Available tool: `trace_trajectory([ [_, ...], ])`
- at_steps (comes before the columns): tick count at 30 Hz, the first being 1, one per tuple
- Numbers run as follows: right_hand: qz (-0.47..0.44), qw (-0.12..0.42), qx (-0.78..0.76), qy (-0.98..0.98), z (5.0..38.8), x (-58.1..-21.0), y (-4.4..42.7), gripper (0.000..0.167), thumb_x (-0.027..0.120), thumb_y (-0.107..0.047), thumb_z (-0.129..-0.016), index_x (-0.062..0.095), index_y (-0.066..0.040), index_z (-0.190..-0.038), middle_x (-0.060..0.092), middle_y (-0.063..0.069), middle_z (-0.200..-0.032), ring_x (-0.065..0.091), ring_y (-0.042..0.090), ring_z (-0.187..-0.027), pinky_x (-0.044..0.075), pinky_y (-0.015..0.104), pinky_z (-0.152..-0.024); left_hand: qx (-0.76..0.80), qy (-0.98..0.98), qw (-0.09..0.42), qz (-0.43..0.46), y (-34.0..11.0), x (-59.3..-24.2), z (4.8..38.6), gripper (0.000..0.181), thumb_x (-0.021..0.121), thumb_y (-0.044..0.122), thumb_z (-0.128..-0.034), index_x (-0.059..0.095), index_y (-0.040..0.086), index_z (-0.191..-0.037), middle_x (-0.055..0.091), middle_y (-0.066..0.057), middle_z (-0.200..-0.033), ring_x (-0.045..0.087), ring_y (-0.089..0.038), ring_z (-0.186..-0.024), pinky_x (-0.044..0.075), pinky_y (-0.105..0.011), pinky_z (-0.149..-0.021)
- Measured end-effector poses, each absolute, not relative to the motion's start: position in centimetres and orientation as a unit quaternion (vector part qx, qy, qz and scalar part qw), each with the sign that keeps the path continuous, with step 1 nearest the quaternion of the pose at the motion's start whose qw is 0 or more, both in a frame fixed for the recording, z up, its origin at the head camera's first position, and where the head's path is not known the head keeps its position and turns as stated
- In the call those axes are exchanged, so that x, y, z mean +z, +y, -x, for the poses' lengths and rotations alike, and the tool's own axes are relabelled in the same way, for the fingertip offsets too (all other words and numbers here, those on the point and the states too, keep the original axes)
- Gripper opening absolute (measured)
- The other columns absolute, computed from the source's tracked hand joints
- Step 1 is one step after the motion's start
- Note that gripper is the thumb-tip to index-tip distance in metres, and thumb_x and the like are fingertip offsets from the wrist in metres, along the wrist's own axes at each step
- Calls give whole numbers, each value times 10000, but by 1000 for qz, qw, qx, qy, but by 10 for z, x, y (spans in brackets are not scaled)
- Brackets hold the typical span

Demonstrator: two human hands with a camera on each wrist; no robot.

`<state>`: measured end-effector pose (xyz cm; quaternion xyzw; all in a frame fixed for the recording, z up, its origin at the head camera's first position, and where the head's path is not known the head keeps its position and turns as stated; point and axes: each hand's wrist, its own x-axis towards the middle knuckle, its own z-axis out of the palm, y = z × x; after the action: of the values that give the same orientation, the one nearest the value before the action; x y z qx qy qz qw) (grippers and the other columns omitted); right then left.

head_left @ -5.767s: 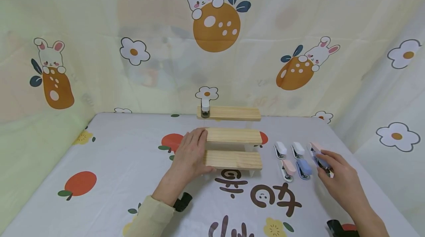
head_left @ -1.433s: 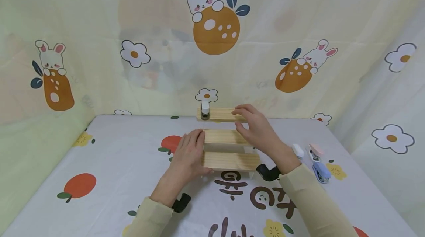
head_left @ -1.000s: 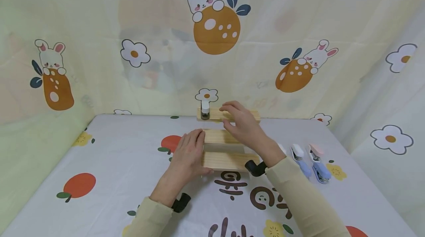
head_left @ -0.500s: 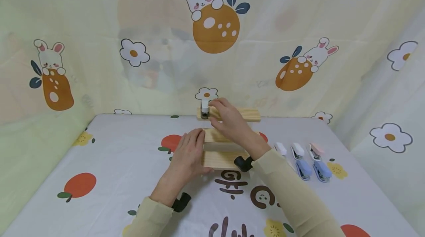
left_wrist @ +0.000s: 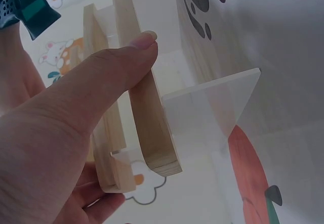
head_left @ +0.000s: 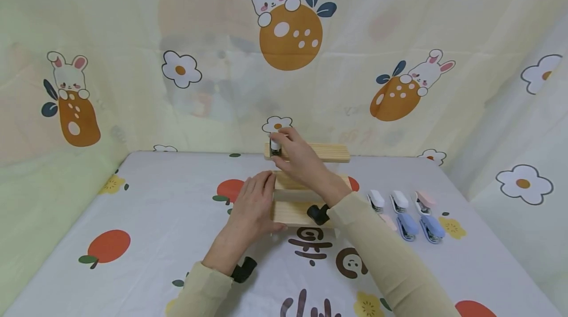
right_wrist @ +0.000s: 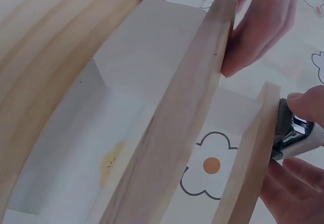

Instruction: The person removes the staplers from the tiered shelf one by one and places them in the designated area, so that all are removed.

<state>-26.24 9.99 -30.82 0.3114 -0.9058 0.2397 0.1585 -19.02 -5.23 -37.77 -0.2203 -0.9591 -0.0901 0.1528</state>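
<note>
A three-tier stand of light wooden planks point(head_left: 290, 214) on clear supports is at the table's middle. My left hand point(head_left: 250, 208) holds its left end; in the left wrist view the thumb point(left_wrist: 109, 64) lies over the front plank, with fingertips at the plank behind. On the left end of the top plank point(head_left: 328, 152) stands a small white stapler point(head_left: 275, 148) with a dark base. Reaching over the lower tiers, my right hand point(head_left: 306, 164) pinches this stapler. In the right wrist view the stapler point(right_wrist: 298, 130) sits between thumb and fingers, its base at the plank.
Right of the stand, small staplers lie in two rows: a white one point(head_left: 375, 200), another white one point(head_left: 399, 202) and a pink one point(head_left: 424, 201) behind, two blue ones point(head_left: 407, 227) in front. A pink stapler point(head_left: 389, 221) is partly hidden by the right sleeve. A patterned curtain hangs behind.
Earlier my right hand held a blue stapler at the right; it let that go, came over to the top plank, moved left along it and took hold of the white stapler. The left hand stayed.
</note>
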Motion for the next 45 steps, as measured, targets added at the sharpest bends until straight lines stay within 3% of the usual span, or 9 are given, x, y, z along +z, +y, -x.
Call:
trace_trajectory([
  [5, -308, 149, 218, -914, 264, -308, 97, 493, 671, -138, -945, 509, -69, -1405, 413, 187, -1458, 562, 310, -1248, 572, 377, -942, -86, -961, 149, 217, -52, -378, 190, 1230, 918, 568, -562, 349, -9, -1487, 403, -128, -1492, 411, -279, -1387, 330, -446, -1211],
  [12, -317, 158, 229, -907, 264, -309, 100, 404, 669, -77, -934, 526, -40, -1310, 456, 168, -1386, 624, 312, -1092, 585, 376, -885, -87, -962, 143, 216, -51, -377, 190, 1231, 915, 570, -566, 344, -6, -1492, 398, -125, -1498, 403, -275, -1395, 323, -442, -1216],
  [19, -323, 170, 239, -900, 264, -310, 104, 347, 637, 31, -907, 563, -13, -1243, 500, 170, -1359, 606, 322, -1153, 585, 386, -896, -90, -961, 147, 217, -51, -378, 190, 1217, 921, 563, -558, 368, -11, -1477, 405, -131, -1495, 410, -278, -1391, 326, -441, -1214],
  [28, -324, 188, 246, -894, 260, -312, 112, 384, 639, 47, -892, 580, -10, -1267, 511, 163, -1393, 577, 314, -1238, 579, 382, -914, -90, -960, 152, 217, -51, -378, 190, 1216, 924, 566, -550, 378, -13, -1469, 413, -133, -1492, 416, -281, -1387, 331, -440, -1212],
  [35, -321, 205, 259, -888, 254, -312, 123, 425, 642, 62, -883, 573, 4, -1299, 505, 187, -1410, 593, 321, -1216, 607, 355, -829, -89, -960, 153, 219, -51, -379, 190, 1216, 927, 557, -552, 372, -14, -1470, 408, -135, -1498, 412, -282, -1390, 325, -436, -1215],
  [45, -311, 229, 251, -888, 238, -311, 144, 427, 669, 47, -870, 587, 8, -1287, 524, 208, -1394, 589, 346, -1225, 561, 429, -965, -103, -958, 152, 220, -52, -379, 190, 1218, 937, 536, -547, 364, -10, -1473, 400, -136, -1504, 410, -292, -1386, 321, -431, -1217],
])
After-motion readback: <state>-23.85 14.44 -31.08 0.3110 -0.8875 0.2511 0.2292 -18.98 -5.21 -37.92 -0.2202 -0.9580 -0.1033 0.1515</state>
